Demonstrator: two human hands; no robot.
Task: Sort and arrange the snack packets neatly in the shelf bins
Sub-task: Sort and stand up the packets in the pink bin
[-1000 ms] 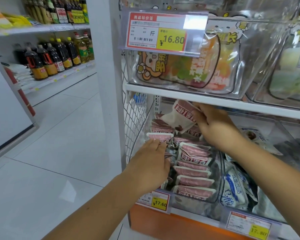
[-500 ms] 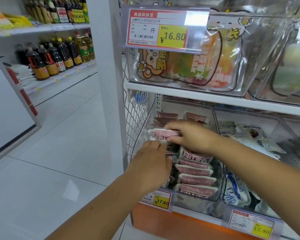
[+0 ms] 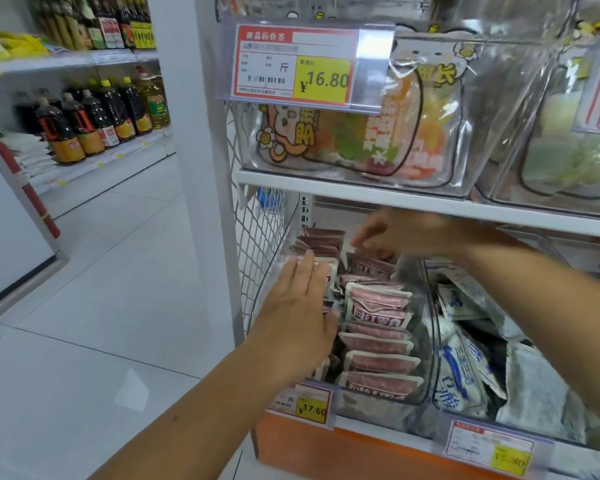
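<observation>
Bright, even shop light throughout; glare streaks the clear bins (image 3: 520, 109) at upper right. The right hand (image 3: 400, 233) is motion-blurred, and shelf lines bow toward the frame's edges.

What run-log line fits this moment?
left hand: flat on pink-and-white plastic snack packets in clear plastic bin | right hand: at rear packets, grip blurred

White upright post (image 3: 201, 168) of the shelf unit, taken as the mark.
- Left of it: pale glossy floor tiles (image 3: 101, 306), thin dark joints, one soft patch of reflected light.
- Far left, behind it: white wall shelving (image 3: 94, 60) with dark oil bottles (image 3: 84, 123) in a row.
- Near left: white cabinet (image 3: 7, 220) with a red strip.
- Right of it: wire mesh side panel (image 3: 257, 244), then a white shelf board (image 3: 395, 199). Orange base panel (image 3: 326, 448) lowest.
- Lighting bright and even.
</observation>
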